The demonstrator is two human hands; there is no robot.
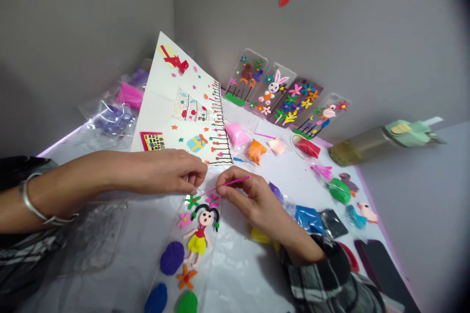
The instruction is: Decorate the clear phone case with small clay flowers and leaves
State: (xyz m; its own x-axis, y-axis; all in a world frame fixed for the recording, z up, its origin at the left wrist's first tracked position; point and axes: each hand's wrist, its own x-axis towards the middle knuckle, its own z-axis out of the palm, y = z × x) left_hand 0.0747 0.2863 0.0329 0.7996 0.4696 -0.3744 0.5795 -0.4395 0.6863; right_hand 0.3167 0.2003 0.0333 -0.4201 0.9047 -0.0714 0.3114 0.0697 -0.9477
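My right hand pinches a thin pink modelling stick, its far end pointing down-left at the top of a clear phone case. My left hand is closed, fingers curled, its fingertips at the case's upper edge; what they hold, if anything, is hidden. On the case lies a clay girl figure with black pigtails, a red top and a yellow skirt. A green clay flower and pink ones surround its head. Lower down are a purple clay disc, an orange flower, a blue disc and a green disc.
Decorated phone cases lean on the wall behind a propped white card. Bagged clay, such as a pink packet and a blue one, lies around. A bottle and a dark phone are at the right.
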